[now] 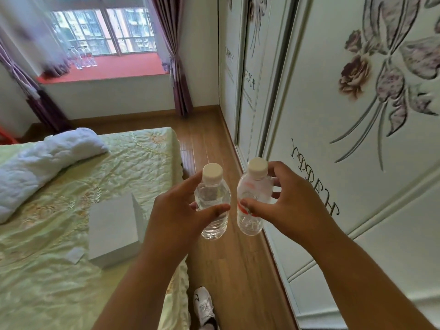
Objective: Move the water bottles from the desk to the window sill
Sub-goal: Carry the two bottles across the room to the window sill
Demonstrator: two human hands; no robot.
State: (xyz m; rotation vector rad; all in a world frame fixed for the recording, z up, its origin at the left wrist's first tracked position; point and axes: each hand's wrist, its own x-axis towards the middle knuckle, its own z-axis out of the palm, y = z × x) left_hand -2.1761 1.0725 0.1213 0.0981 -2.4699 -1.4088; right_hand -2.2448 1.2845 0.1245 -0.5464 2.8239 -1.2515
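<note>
My left hand (177,211) grips a clear water bottle (213,194) with a white cap, held upright in front of me. My right hand (289,203) grips a second clear bottle (252,198) with a white cap and a red label. Both bottles hang above the wooden floor, close side by side but apart. Far ahead, the red window sill (123,65) carries several clear bottles (82,58) at its left end, next to the curtain. The desk is not in view.
A bed (71,186) with a green quilt, a white pillow (45,160) and a white box (114,229) fills the left. A white wardrobe (345,139) with flower prints lines the right. A strip of wooden floor (209,134) runs between them to the window. Purple curtains (178,67) flank the sill.
</note>
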